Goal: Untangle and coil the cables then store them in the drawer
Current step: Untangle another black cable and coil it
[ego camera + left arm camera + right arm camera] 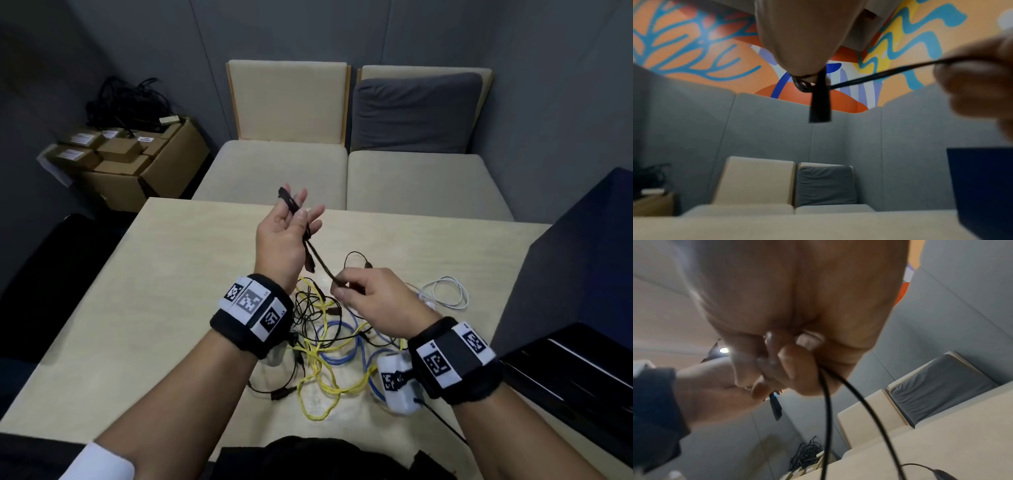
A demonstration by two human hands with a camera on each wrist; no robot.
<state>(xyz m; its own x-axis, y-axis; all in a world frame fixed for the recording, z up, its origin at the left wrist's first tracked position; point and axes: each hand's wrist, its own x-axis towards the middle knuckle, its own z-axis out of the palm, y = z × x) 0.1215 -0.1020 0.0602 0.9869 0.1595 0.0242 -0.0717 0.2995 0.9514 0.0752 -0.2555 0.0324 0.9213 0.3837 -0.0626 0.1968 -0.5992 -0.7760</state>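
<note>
Winding the black cable [317,261] around raised left hand [286,236] fingers as a coil form; right hand [370,298] pinches it taut above the tangled cables [329,346] on the table [137,308].

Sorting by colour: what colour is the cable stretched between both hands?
Black cable, clearest in the head view.

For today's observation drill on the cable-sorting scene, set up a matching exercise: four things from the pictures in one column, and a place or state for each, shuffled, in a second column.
Things:
1. black cable
2. white cable
3. yellow cable
4. grey cushion

Places or states:
A. tangled with blue cable on the table
B. leaning on the right seat's backrest
C. stretched between left hand and right hand
D. looped alone on the table, right of the tangle

Pairs: 1-C, 2-D, 3-A, 4-B
</note>
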